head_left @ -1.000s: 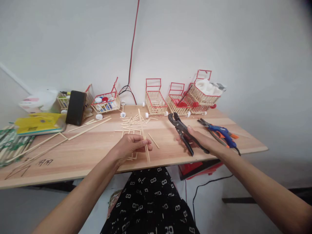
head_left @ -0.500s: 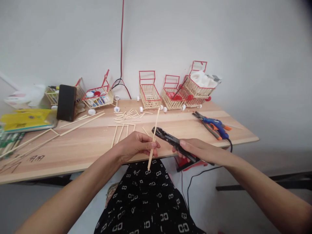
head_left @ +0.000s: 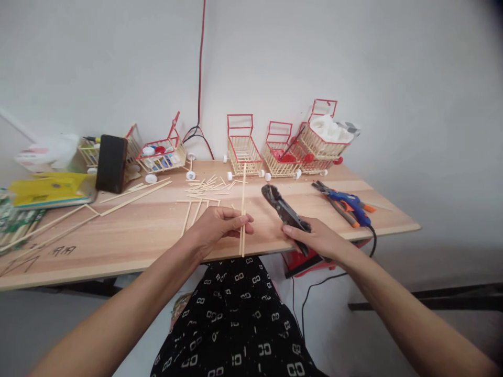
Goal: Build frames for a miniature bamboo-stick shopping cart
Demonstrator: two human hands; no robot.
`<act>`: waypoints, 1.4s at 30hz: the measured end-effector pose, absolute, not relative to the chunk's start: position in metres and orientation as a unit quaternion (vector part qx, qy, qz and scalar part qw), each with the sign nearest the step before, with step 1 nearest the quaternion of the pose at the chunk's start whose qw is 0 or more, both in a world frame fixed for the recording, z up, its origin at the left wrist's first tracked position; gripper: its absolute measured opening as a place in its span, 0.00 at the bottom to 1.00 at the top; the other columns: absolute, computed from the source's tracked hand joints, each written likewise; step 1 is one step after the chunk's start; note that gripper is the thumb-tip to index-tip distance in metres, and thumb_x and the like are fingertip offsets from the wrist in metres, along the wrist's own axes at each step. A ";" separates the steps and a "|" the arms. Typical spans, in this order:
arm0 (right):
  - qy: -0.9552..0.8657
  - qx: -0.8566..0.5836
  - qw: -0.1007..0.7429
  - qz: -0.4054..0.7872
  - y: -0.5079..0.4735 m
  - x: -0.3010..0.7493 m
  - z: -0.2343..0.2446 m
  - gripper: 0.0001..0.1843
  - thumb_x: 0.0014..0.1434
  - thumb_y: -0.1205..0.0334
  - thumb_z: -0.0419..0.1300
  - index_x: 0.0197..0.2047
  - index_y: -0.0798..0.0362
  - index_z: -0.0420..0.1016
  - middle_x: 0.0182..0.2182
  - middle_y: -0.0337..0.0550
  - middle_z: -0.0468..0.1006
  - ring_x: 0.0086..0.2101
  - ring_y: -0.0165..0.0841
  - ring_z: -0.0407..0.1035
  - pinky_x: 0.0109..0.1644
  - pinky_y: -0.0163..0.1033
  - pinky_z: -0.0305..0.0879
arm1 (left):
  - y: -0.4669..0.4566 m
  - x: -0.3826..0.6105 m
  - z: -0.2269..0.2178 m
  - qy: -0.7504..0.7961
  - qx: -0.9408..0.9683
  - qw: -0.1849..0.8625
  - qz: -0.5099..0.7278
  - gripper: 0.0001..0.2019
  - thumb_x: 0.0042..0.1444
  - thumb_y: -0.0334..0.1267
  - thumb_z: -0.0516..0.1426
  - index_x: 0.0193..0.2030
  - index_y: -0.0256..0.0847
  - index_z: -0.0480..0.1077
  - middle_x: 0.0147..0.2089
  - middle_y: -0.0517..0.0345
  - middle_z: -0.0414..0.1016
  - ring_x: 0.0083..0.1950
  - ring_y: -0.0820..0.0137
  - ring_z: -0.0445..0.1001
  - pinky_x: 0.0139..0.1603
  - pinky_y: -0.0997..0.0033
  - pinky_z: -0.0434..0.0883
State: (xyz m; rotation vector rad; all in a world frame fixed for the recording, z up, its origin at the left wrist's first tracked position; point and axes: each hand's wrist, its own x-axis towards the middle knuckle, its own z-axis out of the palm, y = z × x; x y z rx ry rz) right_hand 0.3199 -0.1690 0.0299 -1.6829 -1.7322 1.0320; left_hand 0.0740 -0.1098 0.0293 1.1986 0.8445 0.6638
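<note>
My left hand (head_left: 228, 226) pinches thin wooden sticks (head_left: 244, 195) near the table's front edge. One long stick points up toward the back, and two ends show side by side below the fingers. In my right hand (head_left: 310, 236) is a pair of black pliers (head_left: 283, 208), its jaws aimed up and left, apart from the sticks. Just beyond my left hand, a flat frame of joined sticks (head_left: 198, 201) lies on the table, with a pile of short cut sticks (head_left: 206, 185) behind it.
Small stick-built carts with red trim (head_left: 242, 149) line the wall; some hold caps or white items. At right lie a blue glue gun (head_left: 349, 204) and orange-handled pliers (head_left: 341, 210). A phone (head_left: 111, 163), a yellow packet (head_left: 47, 189) and long sticks (head_left: 135, 198) occupy the wooden table's (head_left: 129, 262) left side.
My right hand has drawn the pliers away from the sticks, tilting the jaws upward. The sticks in my left hand have turned more upright, and their lower ends now show apart.
</note>
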 end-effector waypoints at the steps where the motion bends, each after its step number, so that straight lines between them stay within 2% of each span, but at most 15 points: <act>1: -0.621 -0.619 0.291 0.384 -0.168 0.311 0.028 0.22 0.54 0.41 0.59 0.33 0.55 0.73 0.24 0.40 0.71 0.25 0.31 0.63 0.29 0.36 0.58 | -0.109 0.076 0.030 0.385 0.543 0.679 0.310 0.11 0.47 0.43 0.66 0.31 0.37 0.79 0.34 0.49 0.80 0.39 0.70 0.74 0.38 0.72 0.69; 3: -0.602 -0.596 0.365 0.388 -0.164 0.289 0.025 0.21 0.53 0.43 0.61 0.36 0.55 0.73 0.25 0.39 0.72 0.25 0.30 0.63 0.29 0.36 0.59 | -0.107 0.080 0.031 0.389 0.554 0.659 0.328 0.11 0.47 0.44 0.66 0.30 0.36 0.79 0.32 0.50 0.80 0.33 0.73 0.71 0.32 0.75 0.66; 6: -0.595 -0.561 0.433 0.380 -0.158 0.258 0.024 0.19 0.49 0.47 0.64 0.37 0.54 0.71 0.31 0.41 0.75 0.28 0.30 0.64 0.31 0.36 0.61 | -0.103 0.086 0.033 0.365 0.539 0.674 0.350 0.13 0.44 0.44 0.67 0.29 0.34 0.79 0.27 0.54 0.76 0.25 0.78 0.64 0.26 0.76 0.61; 10: -0.577 -0.548 0.479 0.370 -0.149 0.241 0.019 0.17 0.50 0.50 0.64 0.36 0.54 0.70 0.30 0.41 0.74 0.29 0.31 0.66 0.33 0.37 0.63 | -0.100 0.089 0.036 0.350 0.501 0.688 0.392 0.13 0.41 0.43 0.68 0.26 0.33 0.77 0.23 0.59 0.70 0.23 0.79 0.62 0.24 0.76 0.60; 14: -0.558 -0.553 0.501 0.363 -0.144 0.238 0.012 0.17 0.48 0.51 0.65 0.36 0.54 0.70 0.31 0.41 0.75 0.30 0.31 0.67 0.35 0.37 0.64 | -0.099 0.091 0.035 0.345 0.490 0.692 0.402 0.13 0.43 0.41 0.68 0.24 0.33 0.75 0.23 0.58 0.70 0.23 0.79 0.64 0.24 0.76 0.61; 20: -0.548 -0.559 0.500 0.370 -0.142 0.235 0.012 0.17 0.47 0.53 0.65 0.37 0.54 0.70 0.29 0.41 0.74 0.28 0.31 0.66 0.31 0.37 0.62 | -0.095 0.097 0.032 0.339 0.476 0.693 0.422 0.13 0.41 0.40 0.68 0.22 0.32 0.73 0.20 0.60 0.67 0.20 0.80 0.64 0.22 0.76 0.61; 26: -0.530 -0.571 0.515 0.357 -0.139 0.229 0.011 0.17 0.47 0.55 0.65 0.37 0.53 0.67 0.27 0.36 0.71 0.26 0.29 0.63 0.29 0.36 0.61 | -0.094 0.101 0.032 0.345 0.466 0.682 0.447 0.12 0.40 0.40 0.69 0.25 0.33 0.75 0.22 0.59 0.69 0.20 0.81 0.61 0.19 0.77 0.55; 29: -0.518 -0.553 0.537 0.371 -0.139 0.226 0.010 0.19 0.47 0.55 0.65 0.40 0.52 0.66 0.26 0.34 0.70 0.24 0.28 0.63 0.28 0.35 0.61 | -0.094 0.102 0.033 0.358 0.469 0.670 0.450 0.13 0.39 0.41 0.69 0.26 0.33 0.76 0.20 0.61 0.66 0.20 0.81 0.58 0.19 0.77 0.52; 33: -0.505 -0.532 0.560 0.385 -0.139 0.226 0.012 0.20 0.48 0.56 0.66 0.42 0.51 0.66 0.25 0.33 0.71 0.22 0.27 0.62 0.27 0.34 0.61 | -0.096 0.098 0.034 0.355 0.495 0.668 0.427 0.15 0.43 0.45 0.67 0.32 0.34 0.76 0.26 0.57 0.71 0.23 0.80 0.62 0.22 0.78 0.56; 37: -0.459 -0.500 0.594 0.432 -0.140 0.230 0.017 0.20 0.47 0.56 0.67 0.41 0.51 0.65 0.23 0.31 0.70 0.21 0.27 0.63 0.25 0.34 0.60 | -0.106 0.082 0.025 0.367 0.566 0.591 0.442 0.15 0.47 0.43 0.65 0.38 0.37 0.74 0.33 0.57 0.75 0.29 0.76 0.69 0.29 0.75 0.65; 42: -0.418 -0.478 0.603 0.482 -0.141 0.230 0.020 0.24 0.42 0.56 0.70 0.39 0.52 0.64 0.23 0.30 0.71 0.20 0.25 0.62 0.23 0.32 0.57 | -0.123 0.067 0.010 0.381 0.723 0.398 0.418 0.09 0.47 0.40 0.66 0.35 0.40 0.75 0.35 0.56 0.77 0.36 0.70 0.73 0.35 0.71 0.67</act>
